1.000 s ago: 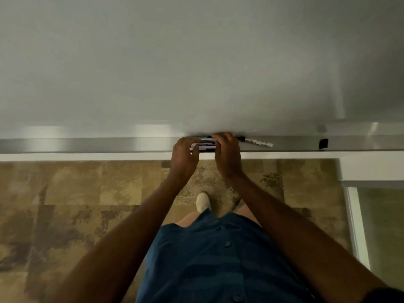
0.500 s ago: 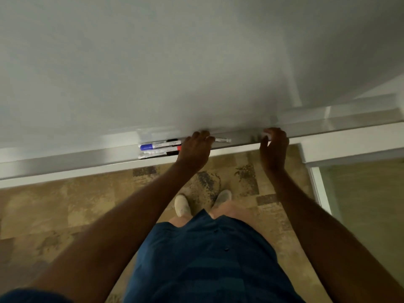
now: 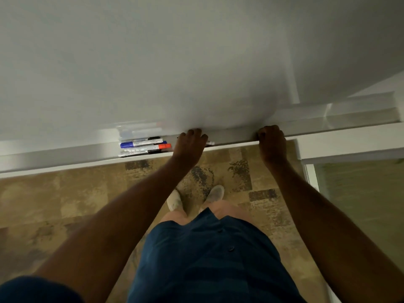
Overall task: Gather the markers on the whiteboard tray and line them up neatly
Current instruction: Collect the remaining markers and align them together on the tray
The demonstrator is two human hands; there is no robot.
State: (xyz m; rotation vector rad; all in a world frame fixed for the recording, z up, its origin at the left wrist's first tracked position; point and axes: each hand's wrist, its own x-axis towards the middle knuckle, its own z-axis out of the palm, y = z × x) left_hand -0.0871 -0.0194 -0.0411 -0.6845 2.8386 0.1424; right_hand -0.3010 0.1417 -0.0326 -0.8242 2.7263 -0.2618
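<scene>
Your left hand (image 3: pixel 189 145) is covering a marker (image 3: pixel 210 143) on the tray (image 3: pixel 65 153); your right hand (image 3: pixel 272 142) is curling over something (unidentifiable) farther right.

Both hands (image 3: pixel 191 147) on tray (image 3: pixel 65 153) — markers (image 3: pixel 144 146) leftward

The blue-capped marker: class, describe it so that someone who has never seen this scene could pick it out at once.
Find the long metal tray running along the bottom edge of the whiteboard. Just left of the person's left hand lies a small cluster of markers side by side. The blue-capped marker is the only one with a blue cap, at its left end; the one beside it has an orange-red cap at its right end.
</scene>
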